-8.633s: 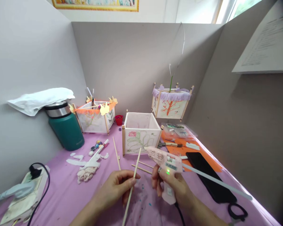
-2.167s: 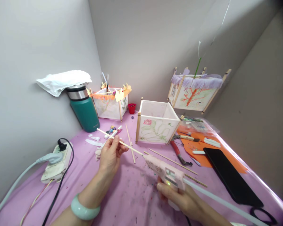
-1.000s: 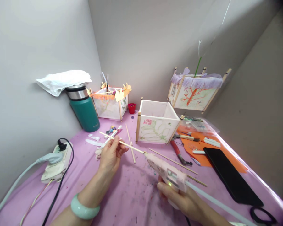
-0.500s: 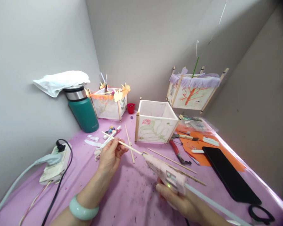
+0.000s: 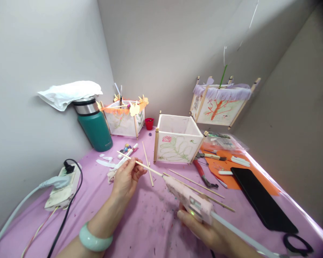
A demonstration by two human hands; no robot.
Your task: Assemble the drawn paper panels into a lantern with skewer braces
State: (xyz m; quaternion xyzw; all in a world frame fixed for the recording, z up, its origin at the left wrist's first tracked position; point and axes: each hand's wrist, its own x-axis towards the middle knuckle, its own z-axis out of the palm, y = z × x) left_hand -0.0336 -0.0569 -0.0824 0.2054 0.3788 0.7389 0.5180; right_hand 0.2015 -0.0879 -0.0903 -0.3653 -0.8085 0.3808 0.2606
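Pinched in the fingers of my left hand (image 5: 127,175) is a thin wooden stick (image 5: 148,167), which slants down to the right. Its right end meets the nozzle of a pale pink glue gun (image 5: 188,197). My right hand (image 5: 201,227) is wrapped round the glue gun's handle; a green light glows on its side and a long white glue stick sticks out of its back. Beyond the hands stands a white box-shaped lantern (image 5: 177,147) with wooden corner posts and a drawn flower. More thin sticks (image 5: 199,184) lie on the purple cloth (image 5: 148,229).
A green bottle (image 5: 94,130) and a power strip (image 5: 63,186) are at the left. Behind are an orange-trimmed lantern (image 5: 121,123) and a red cup (image 5: 149,124). A purple-trimmed lantern (image 5: 220,105) hangs at right, above pliers (image 5: 203,173) and a black phone-like slab (image 5: 263,199).
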